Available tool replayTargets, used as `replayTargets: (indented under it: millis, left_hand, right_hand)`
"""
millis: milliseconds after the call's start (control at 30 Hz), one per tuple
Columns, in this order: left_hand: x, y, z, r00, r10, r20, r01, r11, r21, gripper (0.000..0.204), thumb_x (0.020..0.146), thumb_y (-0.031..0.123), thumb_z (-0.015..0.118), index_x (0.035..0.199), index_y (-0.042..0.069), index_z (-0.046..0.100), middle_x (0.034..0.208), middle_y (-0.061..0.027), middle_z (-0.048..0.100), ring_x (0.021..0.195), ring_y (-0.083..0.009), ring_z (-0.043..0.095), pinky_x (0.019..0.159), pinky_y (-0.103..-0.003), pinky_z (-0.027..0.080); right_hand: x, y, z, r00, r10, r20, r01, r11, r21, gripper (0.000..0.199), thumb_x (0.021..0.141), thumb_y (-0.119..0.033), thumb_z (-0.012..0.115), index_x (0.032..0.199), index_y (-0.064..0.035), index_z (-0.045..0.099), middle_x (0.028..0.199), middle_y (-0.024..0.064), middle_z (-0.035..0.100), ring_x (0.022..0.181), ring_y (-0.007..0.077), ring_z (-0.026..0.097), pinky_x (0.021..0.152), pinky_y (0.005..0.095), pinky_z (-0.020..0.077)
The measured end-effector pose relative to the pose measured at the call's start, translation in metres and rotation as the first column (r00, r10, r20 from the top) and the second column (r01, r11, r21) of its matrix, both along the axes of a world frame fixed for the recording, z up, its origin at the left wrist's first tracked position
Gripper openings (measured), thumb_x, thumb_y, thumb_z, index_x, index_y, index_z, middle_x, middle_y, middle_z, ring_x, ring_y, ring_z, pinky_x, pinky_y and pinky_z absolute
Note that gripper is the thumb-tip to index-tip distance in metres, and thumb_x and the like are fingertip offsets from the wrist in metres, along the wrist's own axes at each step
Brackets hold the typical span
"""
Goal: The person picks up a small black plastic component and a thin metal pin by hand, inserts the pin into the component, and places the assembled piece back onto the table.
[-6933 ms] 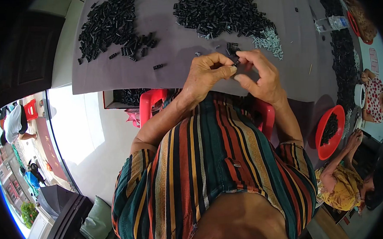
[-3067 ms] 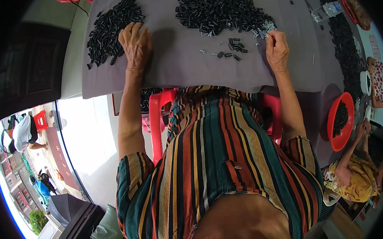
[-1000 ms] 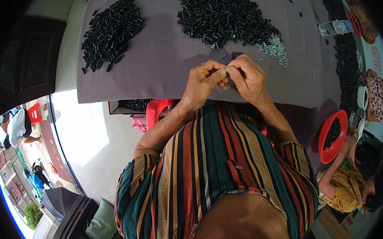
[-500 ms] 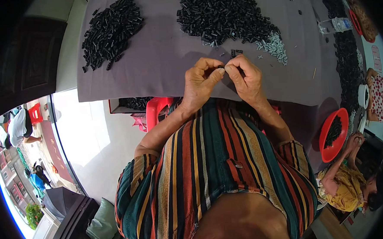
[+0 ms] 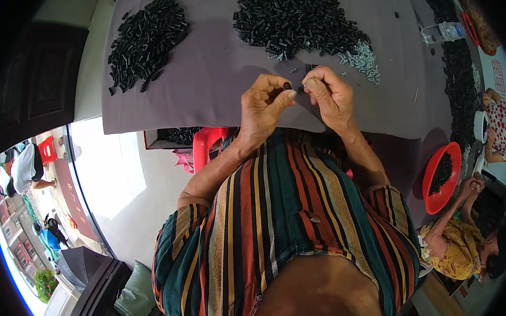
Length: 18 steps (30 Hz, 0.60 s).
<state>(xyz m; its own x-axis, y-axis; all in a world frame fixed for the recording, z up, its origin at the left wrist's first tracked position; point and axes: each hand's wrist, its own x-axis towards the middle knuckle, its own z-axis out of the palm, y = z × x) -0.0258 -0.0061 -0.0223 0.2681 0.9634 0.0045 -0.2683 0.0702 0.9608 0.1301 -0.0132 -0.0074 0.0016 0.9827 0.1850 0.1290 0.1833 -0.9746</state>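
Observation:
Between thumb and forefinger my left hand [image 5: 263, 109] pinches a small black plastic piece [image 5: 287, 86]. A little to its right, my right hand [image 5: 331, 99] is closed in a pinch; a tiny dark bit [image 5: 301, 88] shows at its fingertips, too small to name. Both hands hover above the near edge of the grey-covered table [image 5: 204, 97], a short gap between their fingertips. Just beyond them lies a large heap of black plastic pieces [image 5: 291, 18], with a pile of small silvery parts [image 5: 365, 63] at its right corner.
A second black heap [image 5: 150, 43] lies at the left. Toward the right are a clear plastic bottle [image 5: 444, 32], a long dark row of pieces [image 5: 460, 84] and a red bowl [image 5: 442, 179]. A red stool [image 5: 206, 144] stands below the table edge. Other people sit along the right.
My hands have come apart from touching fingertips, the right one moving rightward. The black piece in my left hand now shows more clearly.

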Motion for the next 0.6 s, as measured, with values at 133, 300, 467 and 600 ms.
replayTargets:
  millis: [133, 300, 467, 600]
  left_hand:
    - [-0.002, -0.003, -0.003, 0.999, -0.053, -0.004, 0.053, 0.998, -0.041, 0.010, 0.082, 0.002, 0.062, 0.090, -0.001, 0.056, 0.077, -0.0007, 0.058, 0.068, -0.0056, 0.054, 0.061, -0.019, 0.046]
    - [-0.004, -0.006, -0.001, 0.986, -0.102, -0.136, 0.096, 0.994, -0.050, 0.009, 0.081, 0.003, 0.063, 0.089, -0.001, 0.060, 0.074, 0.0003, 0.059, 0.067, -0.0038, 0.052, 0.060, -0.019, 0.044]
    - [-0.006, -0.008, -0.002, 0.977, -0.124, -0.176, 0.113, 0.991, -0.068, 0.009, 0.081, 0.005, 0.063, 0.088, -0.001, 0.060, 0.074, 0.0001, 0.060, 0.068, -0.0035, 0.052, 0.060, -0.019, 0.044]
    - [-0.008, -0.011, -0.009, 0.980, -0.100, -0.172, 0.090, 0.994, -0.061, 0.009, 0.081, 0.004, 0.063, 0.087, -0.001, 0.060, 0.074, -0.0003, 0.060, 0.068, -0.0039, 0.053, 0.060, -0.019, 0.044]
  right_hand:
    - [0.000, 0.001, 0.003, 0.990, 0.019, 0.138, -0.024, 0.999, 0.037, 0.013, 0.087, -0.014, 0.055, 0.084, -0.0021, 0.056, 0.067, 0.0019, 0.052, 0.056, 0.0069, 0.047, 0.050, 0.0222, 0.0378]
    - [0.002, 0.002, 0.007, 0.963, 0.095, 0.253, -0.126, 0.986, 0.109, 0.009, 0.084, -0.009, 0.058, 0.082, -0.0011, 0.055, 0.071, 0.0048, 0.052, 0.061, 0.0141, 0.050, 0.054, 0.0269, 0.0400]
    - [0.003, 0.001, 0.008, 0.901, 0.106, 0.420, -0.203, 0.960, 0.193, 0.008, 0.082, -0.005, 0.058, 0.079, -0.0001, 0.052, 0.071, 0.0084, 0.051, 0.061, 0.0234, 0.052, 0.055, 0.0333, 0.0427]
    - [0.002, -0.003, 0.017, 0.858, 0.119, 0.499, -0.240, 0.953, 0.185, 0.009, 0.082, -0.005, 0.058, 0.078, 0.0000, 0.051, 0.070, 0.0089, 0.051, 0.062, 0.0260, 0.054, 0.055, 0.0356, 0.0431]
